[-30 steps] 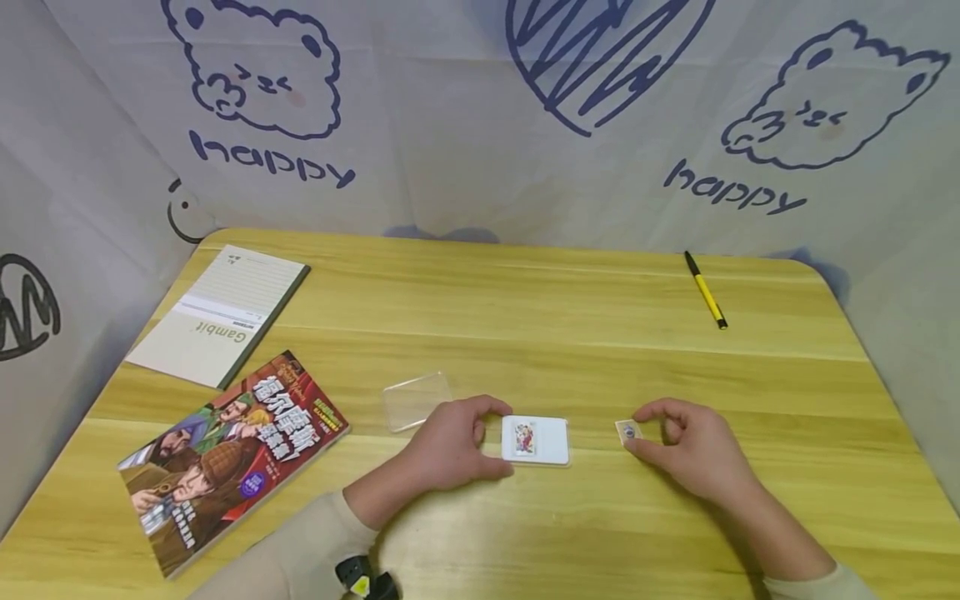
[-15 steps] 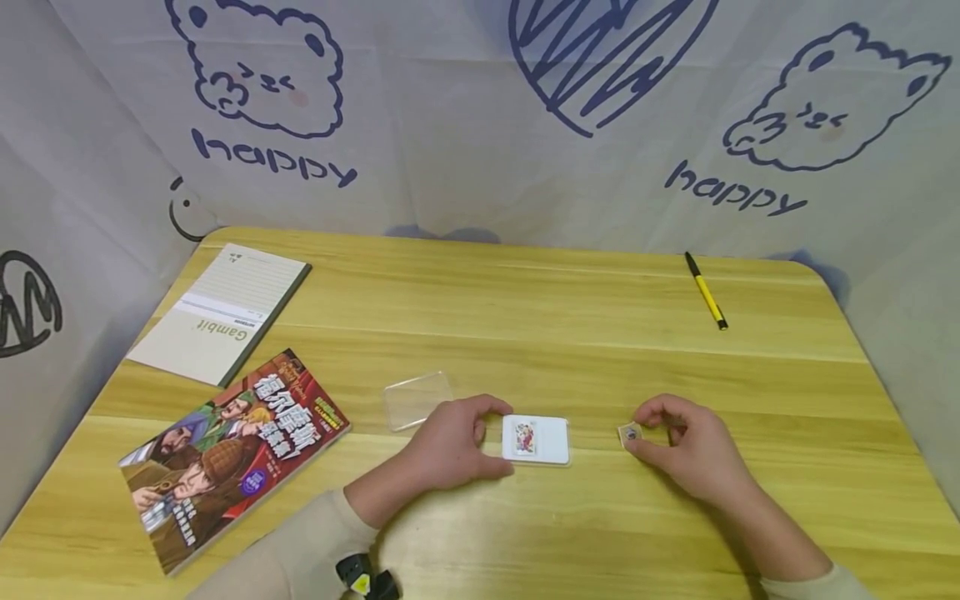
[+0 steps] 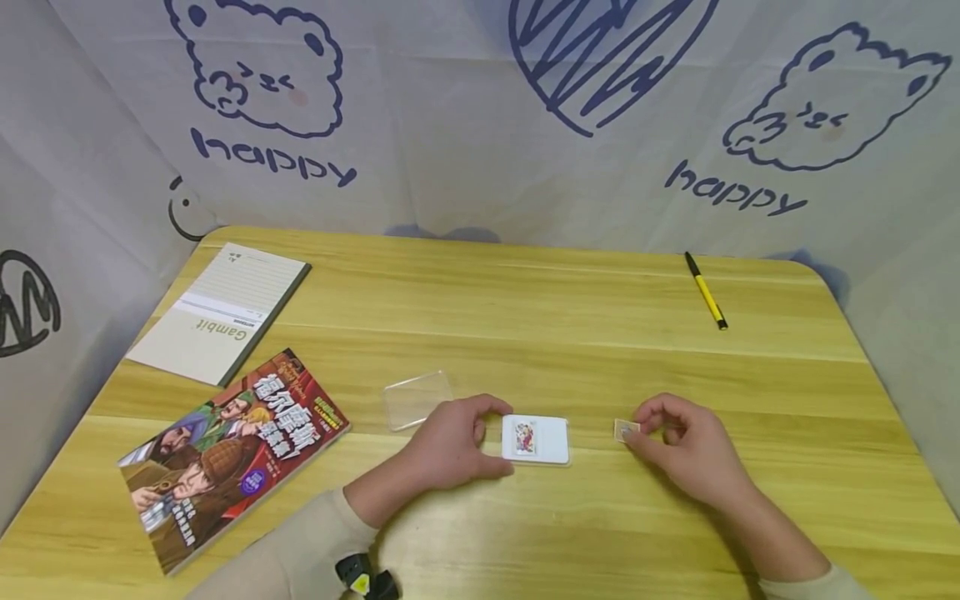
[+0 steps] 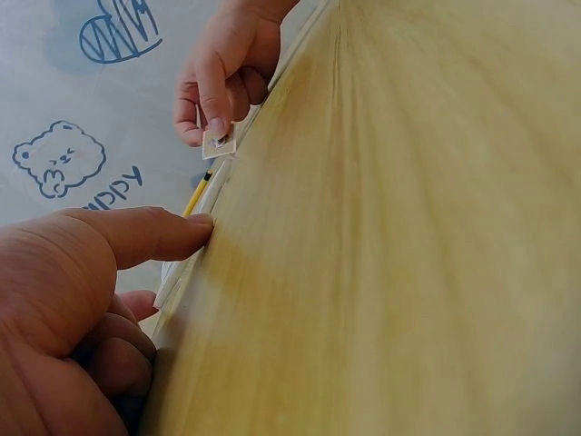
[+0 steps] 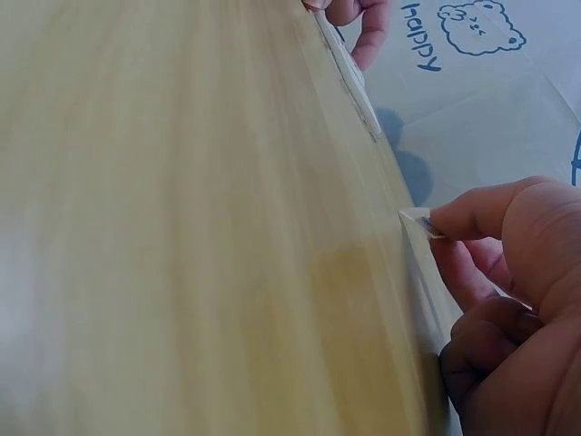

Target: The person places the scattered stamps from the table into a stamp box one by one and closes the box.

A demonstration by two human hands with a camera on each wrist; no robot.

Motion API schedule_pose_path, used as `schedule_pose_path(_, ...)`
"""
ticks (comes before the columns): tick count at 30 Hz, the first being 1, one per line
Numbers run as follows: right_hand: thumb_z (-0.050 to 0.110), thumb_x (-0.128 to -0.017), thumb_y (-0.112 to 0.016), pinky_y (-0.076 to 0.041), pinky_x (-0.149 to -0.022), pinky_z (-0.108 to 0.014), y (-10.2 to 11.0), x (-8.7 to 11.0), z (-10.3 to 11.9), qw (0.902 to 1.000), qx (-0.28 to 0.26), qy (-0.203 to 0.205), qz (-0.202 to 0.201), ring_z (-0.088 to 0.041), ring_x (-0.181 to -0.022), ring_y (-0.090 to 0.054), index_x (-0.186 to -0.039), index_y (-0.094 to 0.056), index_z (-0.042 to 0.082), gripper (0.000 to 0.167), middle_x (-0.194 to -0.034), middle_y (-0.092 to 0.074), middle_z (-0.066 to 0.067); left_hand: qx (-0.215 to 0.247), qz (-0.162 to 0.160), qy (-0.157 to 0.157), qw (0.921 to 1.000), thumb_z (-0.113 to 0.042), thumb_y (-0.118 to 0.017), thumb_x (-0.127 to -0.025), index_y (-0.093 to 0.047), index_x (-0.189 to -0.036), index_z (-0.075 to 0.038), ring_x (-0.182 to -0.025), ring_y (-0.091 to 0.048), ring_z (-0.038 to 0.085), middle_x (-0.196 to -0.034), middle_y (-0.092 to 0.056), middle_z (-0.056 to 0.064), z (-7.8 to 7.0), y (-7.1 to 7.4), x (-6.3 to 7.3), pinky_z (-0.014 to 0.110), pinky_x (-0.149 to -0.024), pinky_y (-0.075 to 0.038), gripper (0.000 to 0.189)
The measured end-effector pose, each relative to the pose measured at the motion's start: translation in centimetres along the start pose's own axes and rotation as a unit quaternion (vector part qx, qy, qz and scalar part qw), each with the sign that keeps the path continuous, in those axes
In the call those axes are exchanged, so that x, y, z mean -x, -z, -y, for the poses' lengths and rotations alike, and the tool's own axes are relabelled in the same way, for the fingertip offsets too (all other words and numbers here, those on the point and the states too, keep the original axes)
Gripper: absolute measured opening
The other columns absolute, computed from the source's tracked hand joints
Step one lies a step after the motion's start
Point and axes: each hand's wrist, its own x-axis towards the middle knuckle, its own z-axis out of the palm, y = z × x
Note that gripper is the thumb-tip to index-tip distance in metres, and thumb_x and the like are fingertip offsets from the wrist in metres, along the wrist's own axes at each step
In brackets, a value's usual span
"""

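On the table, a shallow clear case with a white insert (image 3: 552, 440) lies flat. A colourful stamp (image 3: 524, 437) rests on the insert's left half. My left hand (image 3: 450, 446) holds the case at its left end, index finger by the far corner and thumb by the near one. To the right, my right hand (image 3: 697, 454) pinches a small pale stamp (image 3: 621, 429) by its right edge between thumb and index finger. In the right wrist view this stamp (image 5: 415, 216) is tilted, close to the tabletop; whether it touches is unclear.
A clear plastic lid (image 3: 412, 404) lies beyond my left hand, partly hidden by it. Further left are a comic-style book (image 3: 232, 467) and a Gambit notebook (image 3: 217, 317). A yellow and black pen (image 3: 705, 290) lies at the back right. White curtains (image 3: 450, 125) surround the table (image 3: 510, 325).
The stamp in my right hand has turned slightly, its printed face now less visible under the thumb. My left hand and the case have stayed in place.
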Motion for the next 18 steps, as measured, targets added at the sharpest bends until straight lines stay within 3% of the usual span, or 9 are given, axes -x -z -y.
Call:
schedule_pose_path(6,0.010,-0.083,-0.082,-0.032,-0.039,-0.028,-0.7,-0.1,0.6,0.9994,-0.033,0.006,0.005,-0.008,-0.044,-0.035,-0.088,-0.068,0.014,0.015,-0.078,-0.067,0.001,0.002,0.001,-0.001,1.0000,-0.016,-0.092,-0.068,-0.065,-0.124,-0.005,-0.049,-0.036,0.006,-0.059,-0.042,-0.006,0.0,0.0,0.0,0.024,-0.047,-0.032,0.063)
schedule_pose_path(18,0.017,-0.085,-0.081,-0.031,-0.040,-0.026,-2.2,-0.6,1.8,0.9972,-0.046,-0.005,0.059,-0.007,-0.046,-0.034,-0.086,-0.069,0.017,0.012,-0.079,-0.067,0.002,-0.004,0.000,-0.003,1.0000,-0.017,-0.092,-0.067,-0.065,-0.125,-0.006,-0.048,-0.036,0.005,-0.059,-0.043,-0.007,0.1,0.0,0.0,0.024,-0.046,-0.032,0.064)
